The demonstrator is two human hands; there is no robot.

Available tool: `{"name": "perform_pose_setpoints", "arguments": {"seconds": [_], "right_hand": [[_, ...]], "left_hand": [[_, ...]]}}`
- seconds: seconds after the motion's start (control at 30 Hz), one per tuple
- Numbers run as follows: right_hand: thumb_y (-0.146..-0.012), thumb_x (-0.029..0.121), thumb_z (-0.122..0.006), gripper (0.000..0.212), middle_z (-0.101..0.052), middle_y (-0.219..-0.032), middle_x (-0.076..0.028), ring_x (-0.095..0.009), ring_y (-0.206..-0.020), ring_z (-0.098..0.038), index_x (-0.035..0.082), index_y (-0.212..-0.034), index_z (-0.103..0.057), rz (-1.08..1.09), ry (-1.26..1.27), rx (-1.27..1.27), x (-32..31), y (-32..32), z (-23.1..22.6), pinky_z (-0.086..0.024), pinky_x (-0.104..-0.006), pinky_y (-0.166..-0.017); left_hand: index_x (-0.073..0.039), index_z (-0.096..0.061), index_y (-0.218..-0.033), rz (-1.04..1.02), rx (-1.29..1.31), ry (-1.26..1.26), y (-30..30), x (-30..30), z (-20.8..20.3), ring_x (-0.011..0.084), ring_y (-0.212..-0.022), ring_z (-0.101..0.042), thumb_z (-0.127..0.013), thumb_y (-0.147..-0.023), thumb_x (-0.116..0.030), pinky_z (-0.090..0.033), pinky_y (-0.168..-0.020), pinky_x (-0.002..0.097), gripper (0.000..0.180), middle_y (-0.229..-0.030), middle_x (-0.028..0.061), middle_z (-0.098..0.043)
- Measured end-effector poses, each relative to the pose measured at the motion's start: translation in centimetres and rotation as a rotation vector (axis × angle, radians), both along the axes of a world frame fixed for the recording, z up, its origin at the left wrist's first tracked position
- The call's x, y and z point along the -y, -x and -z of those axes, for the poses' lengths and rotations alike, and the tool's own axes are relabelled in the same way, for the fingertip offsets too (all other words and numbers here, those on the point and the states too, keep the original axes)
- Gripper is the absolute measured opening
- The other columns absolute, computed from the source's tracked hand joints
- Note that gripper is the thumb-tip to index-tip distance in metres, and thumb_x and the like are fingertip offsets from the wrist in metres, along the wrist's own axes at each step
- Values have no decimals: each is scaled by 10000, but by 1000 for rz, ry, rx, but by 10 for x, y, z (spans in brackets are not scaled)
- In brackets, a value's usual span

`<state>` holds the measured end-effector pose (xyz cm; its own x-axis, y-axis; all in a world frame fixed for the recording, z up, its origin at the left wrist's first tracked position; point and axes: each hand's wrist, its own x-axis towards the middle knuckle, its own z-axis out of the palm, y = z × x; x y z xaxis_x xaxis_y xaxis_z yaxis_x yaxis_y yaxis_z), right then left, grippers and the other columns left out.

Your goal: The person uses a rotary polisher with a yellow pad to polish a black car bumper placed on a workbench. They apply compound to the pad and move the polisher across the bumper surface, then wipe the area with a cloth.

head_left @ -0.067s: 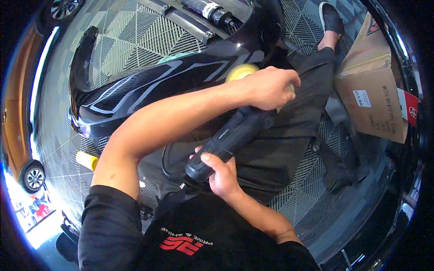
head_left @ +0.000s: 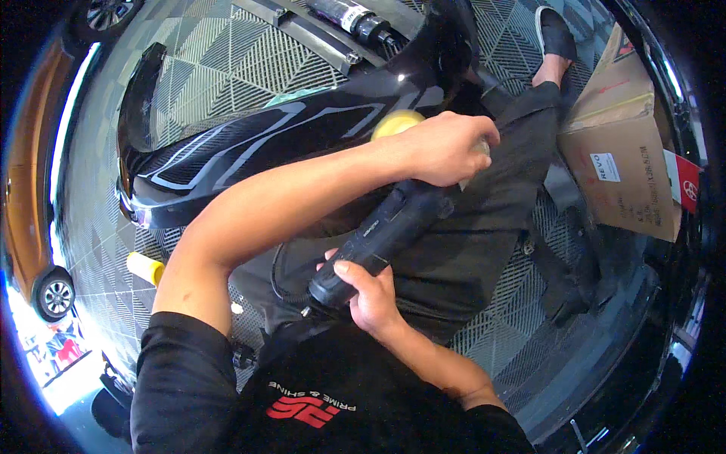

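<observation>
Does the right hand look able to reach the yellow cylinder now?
Probably not: the right hand holds the black tool, and the left arm crosses between it and the yellow cylinder.

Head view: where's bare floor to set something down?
Patterned floor is bare between the black panel and the grey strip; also left of the yellow bottle, toward the orange car. Crowded: over the lap, where left hand and right hand hold the polisher, its yellow pad by the panel.
</observation>
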<state>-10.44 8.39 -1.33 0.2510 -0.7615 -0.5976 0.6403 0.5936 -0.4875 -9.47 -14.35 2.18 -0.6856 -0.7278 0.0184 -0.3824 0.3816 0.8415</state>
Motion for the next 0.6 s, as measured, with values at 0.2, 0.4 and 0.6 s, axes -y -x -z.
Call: {"name": "perform_pose_setpoints", "arguments": {"seconds": [0.2, 0.4, 0.6], "right_hand": [[-799, 136, -759, 428, -695, -969, -160, -270, -811, -718, -12, -1151, -566, -194, 14, -248, 10, 49, -30, -605, -416, -748], [-742, 136, -804, 514, -689, -906, -148, -235, -772, -701, -12, -1148, -527, -500, 220, -552, 75, 121, -59, -593, -383, -731], [-729, 249, -890, 743, -640, -1159, -63, -165, -1055, -591, -7, -1330, -535, -948, 403, -759, 164, 160, -83, -472, -334, -981]], "left_hand": [[-26, -647, -1239, -256, -61, 54, -45, 10, -23, 339, -1058, -700, -677, -896, -306, -540, -935, 418, 443, -1112, 202, -717], [-20, -646, -1235, -619, -270, -60, -74, 17, -22, 332, -1084, -691, -739, -863, -303, -528, -963, 407, 476, -1152, 217, -699], [61, -540, -1300, -884, -419, -107, -108, 1, -23, 275, -1031, -697, -765, -876, -266, -551, -919, 370, 582, -1121, 230, -686]]}}
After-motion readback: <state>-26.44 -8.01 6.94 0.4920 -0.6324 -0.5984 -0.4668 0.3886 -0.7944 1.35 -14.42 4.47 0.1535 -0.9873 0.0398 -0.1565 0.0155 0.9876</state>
